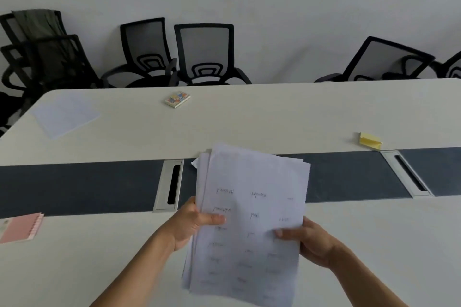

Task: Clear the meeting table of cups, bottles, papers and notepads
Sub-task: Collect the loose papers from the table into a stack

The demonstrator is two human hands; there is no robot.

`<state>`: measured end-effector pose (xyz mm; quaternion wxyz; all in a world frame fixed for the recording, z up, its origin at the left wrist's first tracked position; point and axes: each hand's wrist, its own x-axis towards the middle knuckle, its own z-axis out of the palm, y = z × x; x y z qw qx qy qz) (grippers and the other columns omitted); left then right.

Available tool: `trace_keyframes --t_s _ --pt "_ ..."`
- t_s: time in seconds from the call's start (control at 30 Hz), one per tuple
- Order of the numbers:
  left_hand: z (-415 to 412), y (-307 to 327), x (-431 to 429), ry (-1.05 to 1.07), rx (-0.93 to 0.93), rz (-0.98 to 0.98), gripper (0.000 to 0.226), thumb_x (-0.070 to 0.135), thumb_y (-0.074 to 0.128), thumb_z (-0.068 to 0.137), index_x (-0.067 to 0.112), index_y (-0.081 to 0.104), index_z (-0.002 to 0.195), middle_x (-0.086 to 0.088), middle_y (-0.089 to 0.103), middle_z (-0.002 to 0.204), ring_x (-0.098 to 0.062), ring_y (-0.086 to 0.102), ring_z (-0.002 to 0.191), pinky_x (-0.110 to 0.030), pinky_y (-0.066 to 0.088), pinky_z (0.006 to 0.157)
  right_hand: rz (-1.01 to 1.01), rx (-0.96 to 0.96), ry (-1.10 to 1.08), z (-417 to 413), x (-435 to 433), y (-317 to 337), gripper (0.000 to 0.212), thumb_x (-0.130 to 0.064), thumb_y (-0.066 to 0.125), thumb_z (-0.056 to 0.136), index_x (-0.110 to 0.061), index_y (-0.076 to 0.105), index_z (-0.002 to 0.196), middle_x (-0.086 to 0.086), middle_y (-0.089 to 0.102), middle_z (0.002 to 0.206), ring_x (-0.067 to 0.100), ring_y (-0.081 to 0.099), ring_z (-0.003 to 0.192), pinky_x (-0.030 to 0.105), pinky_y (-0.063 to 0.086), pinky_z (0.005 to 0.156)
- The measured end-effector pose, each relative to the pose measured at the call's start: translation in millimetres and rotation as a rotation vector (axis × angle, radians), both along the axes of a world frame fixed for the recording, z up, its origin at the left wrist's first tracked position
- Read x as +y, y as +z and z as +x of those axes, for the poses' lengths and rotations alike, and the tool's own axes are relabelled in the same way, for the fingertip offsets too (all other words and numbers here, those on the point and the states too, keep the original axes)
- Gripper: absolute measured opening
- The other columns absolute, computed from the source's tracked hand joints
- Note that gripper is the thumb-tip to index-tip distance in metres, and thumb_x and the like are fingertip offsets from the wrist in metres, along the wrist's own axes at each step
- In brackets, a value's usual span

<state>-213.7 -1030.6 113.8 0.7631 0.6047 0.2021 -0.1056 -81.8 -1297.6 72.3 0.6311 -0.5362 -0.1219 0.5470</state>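
Note:
A stack of white papers (pixel 252 197) with faint handwriting is lifted above the white meeting table (pixel 249 112). My left hand (pixel 192 222) grips the stack's left edge, thumb on top. My right hand (pixel 309 242) grips its right edge. More white paper (pixel 66 114) lies at the far left corner. A small colourful notepad (pixel 177 99) rests near the far edge. Yellow sticky notes (pixel 370 141) sit at the right by the dark strip. A pink spiral notepad (pixel 20 227) lies at the near left.
A dark centre strip (pixel 87 187) crosses the table with two metal cable slots (pixel 171 184) (pixel 407 173). Several black mesh office chairs (pixel 204 55) stand along the white wall behind the table.

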Motion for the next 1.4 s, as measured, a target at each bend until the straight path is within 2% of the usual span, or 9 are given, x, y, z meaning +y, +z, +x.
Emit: trace_keyframes --t_s 0.1,0.23,0.4,0.53,0.7,0.87,1.0,1.13,1.4 --pt "-27 2 4 0.068 -0.046 0.103 0.050 -0.004 0.081 0.069 0.013 0.067 0.115 -0.009 0.074 0.112 -0.026 0.068 0.107 -0.034 0.056 0.088 -0.069 -0.306 -0.122 -32 10 17 0.039 -0.013 0.081 0.072 -0.017 0.073 0.110 0.012 0.072 0.114 0.032 0.068 0.107 0.041 0.056 0.089" --pt "-60 -2 1 0.133 -0.100 0.143 0.057 0.009 0.087 0.061 0.015 0.067 0.114 -0.006 0.074 0.111 -0.019 0.070 0.104 -0.026 0.056 0.082 -0.113 -0.489 -0.240 -66 14 20 0.030 -0.017 0.080 0.069 -0.016 0.075 0.098 0.008 0.076 0.101 0.025 0.071 0.095 0.040 0.059 0.082" --pt "-95 -38 -7 0.086 -0.005 0.309 0.033 -0.001 0.076 0.079 0.017 0.073 0.106 -0.003 0.074 0.108 -0.016 0.067 0.108 -0.018 0.054 0.080 -0.181 -0.663 -0.079 -96 8 3 0.031 -0.001 0.075 0.081 -0.014 0.076 0.109 -0.003 0.076 0.106 0.006 0.070 0.100 0.021 0.054 0.086" --pt "-104 -46 -17 0.073 -0.010 0.452 0.025 0.000 0.063 0.088 0.020 0.078 0.093 0.005 0.076 0.096 -0.010 0.069 0.096 -0.019 0.056 0.077 -0.268 -0.673 -0.108 -110 6 -8 0.023 0.002 0.072 0.084 -0.012 0.079 0.100 -0.002 0.078 0.096 0.011 0.073 0.092 0.020 0.055 0.077" --pt "-116 -46 -23 0.072 -0.080 0.413 0.009 0.012 0.078 0.078 0.017 0.077 0.086 0.005 0.076 0.085 0.000 0.068 0.078 -0.010 0.049 0.067 -0.310 -0.588 -0.233 -123 -6 -9 0.009 -0.019 0.082 0.076 -0.023 0.078 0.083 -0.010 0.075 0.076 -0.001 0.066 0.068 0.011 0.047 0.059" --pt "-129 -49 -31 0.048 0.041 0.376 0.008 0.016 0.079 0.079 0.018 0.074 0.085 0.013 0.071 0.074 0.002 0.063 0.070 -0.006 0.043 0.060 -0.361 -0.511 -0.236 -140 -4 -18 0.038 -0.014 0.081 0.080 -0.051 0.075 0.080 -0.025 0.074 0.081 -0.014 0.065 0.074 0.001 0.045 0.062" --pt "-143 -31 -16 0.134 0.051 0.314 0.033 0.023 0.082 0.077 0.030 0.069 0.106 0.019 0.075 0.099 0.007 0.067 0.090 -0.003 0.048 0.070 -0.336 -0.527 -0.169 -134 14 1 0.025 -0.013 0.082 0.076 -0.033 0.076 0.089 -0.012 0.075 0.087 0.003 0.070 0.080 0.013 0.053 0.065" --pt "-170 -17 2 0.238 0.053 0.243 0.033 0.017 0.078 0.081 0.020 0.069 0.112 0.005 0.075 0.109 -0.011 0.070 0.101 -0.025 0.055 0.087 -0.311 -0.509 -0.048 -143 53 15 0.017 -0.012 0.078 0.077 -0.014 0.075 0.093 0.004 0.077 0.090 0.026 0.073 0.084 0.040 0.062 0.075" --pt "-278 -5 60 0.521 0.192 0.061 0.027 0.006 0.070 0.086 0.012 0.068 0.113 -0.005 0.076 0.105 -0.023 0.071 0.098 -0.035 0.057 0.084 -0.221 -0.313 0.184 -219 153 23 0.025 -0.009 0.073 0.082 -0.002 0.071 0.106 0.017 0.075 0.100 0.037 0.073 0.090 0.054 0.058 0.083"
